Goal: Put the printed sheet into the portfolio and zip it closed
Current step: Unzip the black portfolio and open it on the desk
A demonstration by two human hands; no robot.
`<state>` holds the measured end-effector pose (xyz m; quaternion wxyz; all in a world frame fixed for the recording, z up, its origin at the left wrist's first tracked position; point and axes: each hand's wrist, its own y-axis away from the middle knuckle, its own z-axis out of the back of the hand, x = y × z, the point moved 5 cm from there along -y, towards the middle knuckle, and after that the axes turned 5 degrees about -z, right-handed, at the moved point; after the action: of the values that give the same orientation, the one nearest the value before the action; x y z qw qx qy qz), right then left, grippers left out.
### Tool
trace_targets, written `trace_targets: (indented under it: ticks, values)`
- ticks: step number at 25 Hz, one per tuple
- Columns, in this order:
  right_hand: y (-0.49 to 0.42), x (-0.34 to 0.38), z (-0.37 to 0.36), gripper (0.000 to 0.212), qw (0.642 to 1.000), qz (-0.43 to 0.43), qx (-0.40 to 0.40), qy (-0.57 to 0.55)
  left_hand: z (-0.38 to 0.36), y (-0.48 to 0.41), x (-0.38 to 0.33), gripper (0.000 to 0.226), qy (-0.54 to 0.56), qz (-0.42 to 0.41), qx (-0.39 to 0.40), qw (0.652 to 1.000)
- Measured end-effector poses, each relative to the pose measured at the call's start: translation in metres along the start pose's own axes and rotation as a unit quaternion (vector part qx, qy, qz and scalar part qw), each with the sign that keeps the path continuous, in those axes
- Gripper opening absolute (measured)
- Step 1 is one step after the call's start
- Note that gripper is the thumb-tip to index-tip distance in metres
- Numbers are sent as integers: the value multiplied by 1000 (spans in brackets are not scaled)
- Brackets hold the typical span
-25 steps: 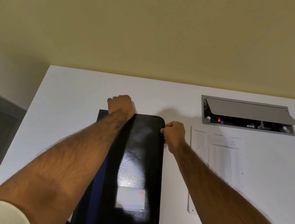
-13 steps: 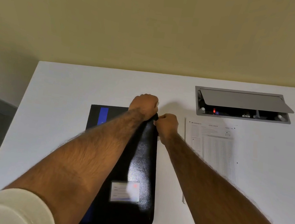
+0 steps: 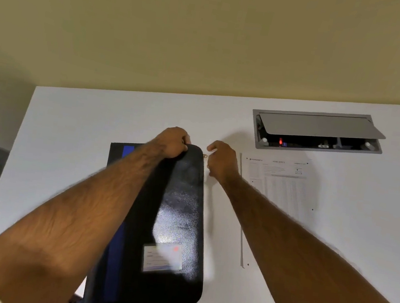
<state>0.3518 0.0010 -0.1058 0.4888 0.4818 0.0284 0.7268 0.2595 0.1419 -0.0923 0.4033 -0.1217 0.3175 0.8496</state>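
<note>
The black glossy portfolio [image 3: 175, 212] lies flat on the white table [image 3: 72, 138], with a blue stripe down its left side and a label card near its near end. My left hand [image 3: 173, 142] grips its far edge close to the far right corner. Beside that corner, my right hand [image 3: 220, 160] has its thumb and curled fingers pinched at the small zipper pull [image 3: 205, 156] on the right edge. The printed sheet [image 3: 283, 191] lies flat on the table to the right of the portfolio, apart from it; my right forearm crosses its near left part.
A grey cable box [image 3: 317, 132] with its lid propped open is set into the table behind the sheet, a red light glowing inside. A beige wall runs along the table's far edge. The table's left edge drops to a grey floor.
My left hand slid along the portfolio's far edge from its left part to the right corner. My right hand went up to that corner, then drew slightly right.
</note>
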Motion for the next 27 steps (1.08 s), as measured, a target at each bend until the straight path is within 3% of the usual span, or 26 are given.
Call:
trace_targets:
  ticks: [3,8,11,21,27]
  values:
    - [-4,8,4,37,988,81,20,129,6,-1,-4,6,26,6,-3,1000]
    - [-2,20,1,18,957,153,17,246,11,2,-6,13,33,-13,-4,999]
    - [3,23,0,20,952,158,-11,262,13,2,-9,18,27,-19,-1,999]
    - [45,3,-4,23,938,197,4,285,30,-6,-6,21,27,1,-23,999]
    - [81,-36,-10,21,943,170,-4,286,38,-19,-5,20,-15,37,-77,996]
